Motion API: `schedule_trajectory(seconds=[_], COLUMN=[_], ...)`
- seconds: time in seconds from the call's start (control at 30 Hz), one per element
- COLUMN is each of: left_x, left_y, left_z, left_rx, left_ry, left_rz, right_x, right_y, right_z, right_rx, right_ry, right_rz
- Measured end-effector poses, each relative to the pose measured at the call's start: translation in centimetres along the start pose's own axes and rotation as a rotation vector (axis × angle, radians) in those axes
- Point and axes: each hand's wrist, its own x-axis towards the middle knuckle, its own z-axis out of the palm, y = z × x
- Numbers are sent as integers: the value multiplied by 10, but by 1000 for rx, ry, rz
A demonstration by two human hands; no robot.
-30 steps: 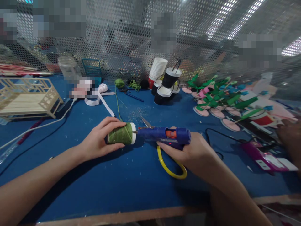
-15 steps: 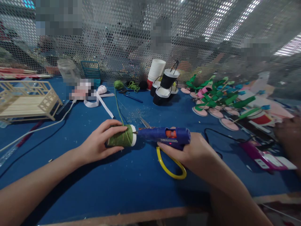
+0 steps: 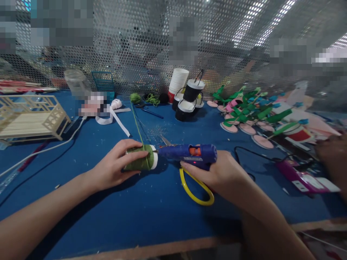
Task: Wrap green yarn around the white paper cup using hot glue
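My left hand [image 3: 118, 164] is wrapped round a paper cup [image 3: 148, 157] that lies on its side, wound with green yarn up to a white rim. A strand of yarn [image 3: 137, 122] runs from it back to a green ball [image 3: 135, 98]. In my right hand [image 3: 217, 166] is a blue glue gun [image 3: 187, 153] with a small red light. Its nozzle is at the yarn near the cup's rim; whether it touches I cannot tell. Scissors [image 3: 195, 193] with yellow handles lie partly under the gun and my right hand.
Behind stand stacked white cups [image 3: 178, 82] and black yarn-wrapped cups [image 3: 185, 110]. Green craft plants on pink discs [image 3: 246, 129] fill the right, near a purple power strip [image 3: 298, 178] and another person's hand [image 3: 330, 155]. A wooden model bed [image 3: 29, 121] and white ribbon [image 3: 120, 122] are leftward.
The cup has turned a little in my left hand, and the yarn strand now crosses it nearer my fingers. My right hand holds the glue gun at nearly the same spot.
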Motion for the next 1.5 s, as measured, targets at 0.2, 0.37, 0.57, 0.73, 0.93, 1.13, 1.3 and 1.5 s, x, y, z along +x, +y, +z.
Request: schedule_trajectory(seconds=[0.2, 0.37, 0.57, 0.73, 0.93, 1.13, 1.3, 1.5], left_x=[1, 2, 3, 3, -2, -1, 2, 4], left_y=[1, 0, 0, 0, -2, -1, -1, 1], left_z=[-1, -2, -2, -2, -1, -1, -2, -2], left_rx=[28, 55, 46, 23, -37, -75, -102, -137], left_ry=[-8, -22, -5, 10, 20, 36, 49, 62], left_rz=[65, 76, 122, 86, -36, -99, -155, -223], right_x=[5, 3, 4, 5, 0, -1, -1, -2], right_y=[1, 1, 1, 2, 1, 0, 4, -2], right_z=[0, 0, -1, 1, 2, 1, 6, 0], right_rx=[-56, -16, -20, -5, 29, 40, 19, 16], right_ry=[2, -8, -18, 5, -5, 1, -4, -34], right_rz=[-9, 27, 40, 39, 34, 42, -16, -66])
